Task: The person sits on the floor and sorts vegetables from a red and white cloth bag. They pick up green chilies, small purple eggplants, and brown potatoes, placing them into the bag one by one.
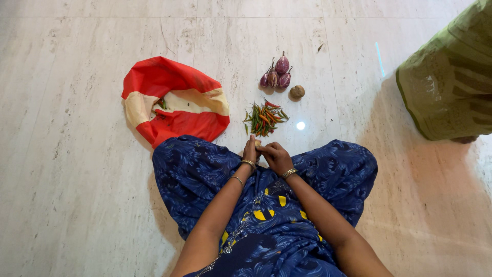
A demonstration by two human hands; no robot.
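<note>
I sit cross-legged on the floor in blue patterned clothes. My left hand (250, 151) and my right hand (275, 155) meet just in front of my lap, fingers closed together on a small pale object (258, 144) that is mostly hidden between them. A pile of green and red chillies (264, 118) lies on the floor just beyond my hands. Farther out are three small purple aubergines (277, 76) and a round brown vegetable (297, 92).
A red and cream cloth bag (174, 100) lies open on the pale marble floor (77, 154) to the left, with something green inside. Another person in green patterned cloth (451, 82) sits at the right edge.
</note>
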